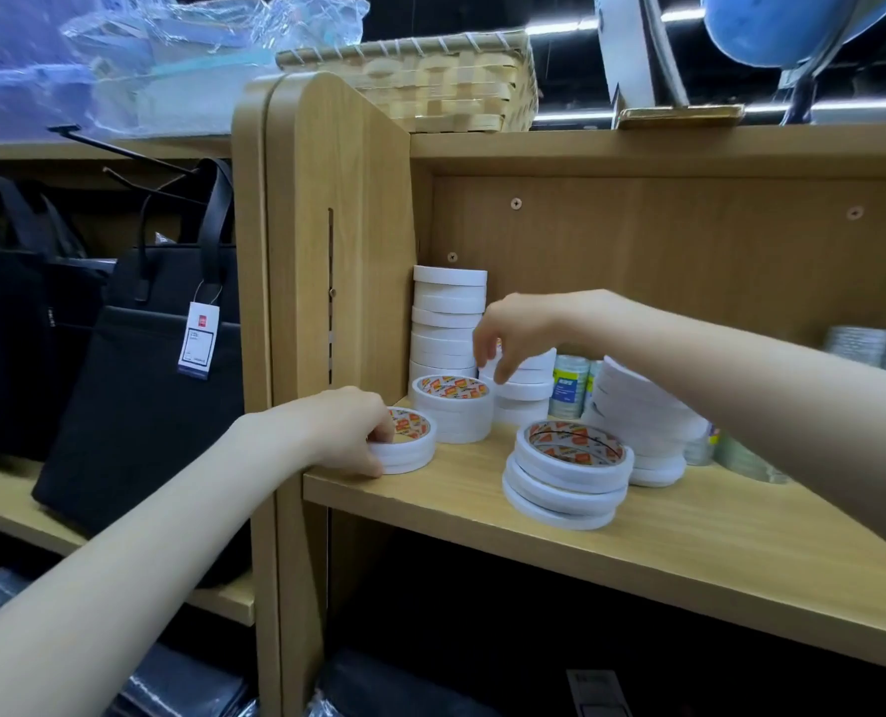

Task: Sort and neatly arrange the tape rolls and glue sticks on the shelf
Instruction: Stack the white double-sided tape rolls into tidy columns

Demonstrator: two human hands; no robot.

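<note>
A short stack of tape rolls [411,447] at the shelf's [689,535] 9 o'clock corner is gripped by the left hand [342,432], apparently for squaring. The right hand [513,328], fingers curled downward, pinches the top of the middle stack [521,390], probably for lifting. A skewed stack [567,473] sits at 6 o'clock.

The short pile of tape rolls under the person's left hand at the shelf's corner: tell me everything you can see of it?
The short pile holds about three flat white tape rolls lying on their sides, one on another. The top roll's inner core is printed orange and white. It sits at the front left corner of the wooden shelf, close to the edge and beside the upright side panel. The left hand grips its left side, fingers curled over the top rim, thumb low.
</note>
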